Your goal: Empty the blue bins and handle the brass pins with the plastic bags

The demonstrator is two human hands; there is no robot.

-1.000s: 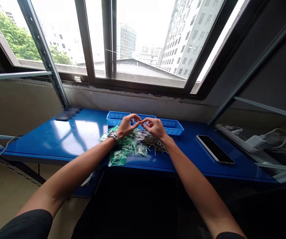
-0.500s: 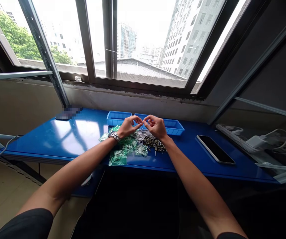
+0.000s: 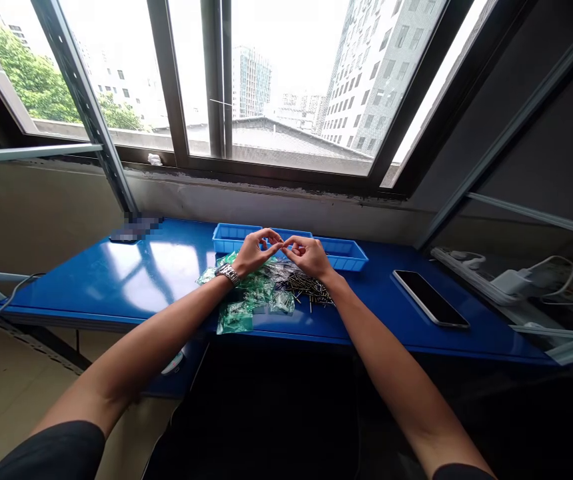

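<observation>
My left hand (image 3: 255,252), with a watch (image 3: 228,273) on its wrist, is closed in a pinch, thumb and fingertips together. Against its fingertips, my right hand (image 3: 308,256) pinches too. Whatever lies between the fingertips is too small to make out. Both hands hover in front of the blue bins, above the worktop. Beneath and left of them lie several green and clear plastic bags (image 3: 236,316) with small parts inside. A loose heap of dark and brass-coloured screws (image 3: 310,287) spreads below my right hand.
Blue bins stand in a row at the back, among them a left bin (image 3: 236,233) and a right bin (image 3: 346,259). A phone (image 3: 430,298) lies on the blue table (image 3: 116,287) to the right. Beyond it are a white charger (image 3: 512,283) and cables. Metal posts frame both sides.
My fingertips have come closer together and now meet, with my right hand shifted slightly left. The bags, screws and bins stay as they were.
</observation>
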